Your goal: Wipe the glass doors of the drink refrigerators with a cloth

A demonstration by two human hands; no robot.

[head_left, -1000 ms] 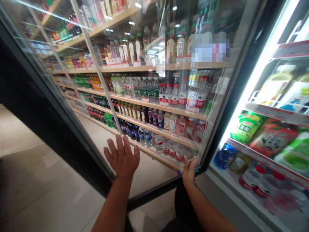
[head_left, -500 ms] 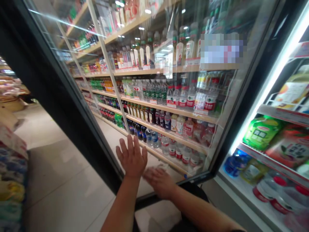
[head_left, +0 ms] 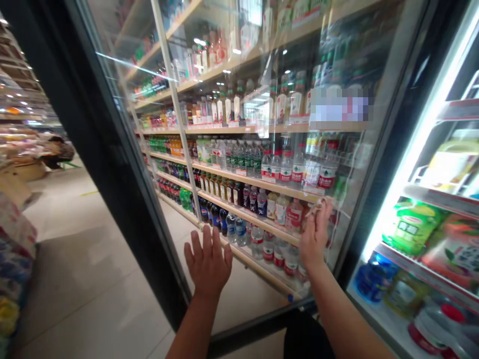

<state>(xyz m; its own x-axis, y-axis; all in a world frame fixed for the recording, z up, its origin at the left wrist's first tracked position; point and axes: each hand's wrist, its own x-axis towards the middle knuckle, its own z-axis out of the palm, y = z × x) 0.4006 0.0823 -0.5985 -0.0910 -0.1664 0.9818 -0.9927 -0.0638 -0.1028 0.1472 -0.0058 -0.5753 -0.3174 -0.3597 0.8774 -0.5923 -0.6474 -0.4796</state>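
Note:
A glass door (head_left: 239,304) with a black frame stands swung open in front of me. My left hand (head_left: 208,262) lies flat against the lower left of the glass, fingers spread, holding nothing. Toward the glass's right side, my right hand (head_left: 314,242) presses a pale crumpled cloth (head_left: 321,203) to the pane, its fingers pointing up. Only the cloth's upper edge shows past the fingers; the palm hides the remainder.
Behind the glass, shelves hold rows of drink bottles (head_left: 292,214). At right, a lit cooler (head_left: 415,192) holds green and red packs and large bottles. A person (head_left: 58,152) is low down at far left, near stacked goods. Pale floor tiles (head_left: 93,279) run along the left.
My right hand has moved up and right across the glass with the cloth, away from beside my left hand. The left stays flat on the pane. The view has tilted up slightly.

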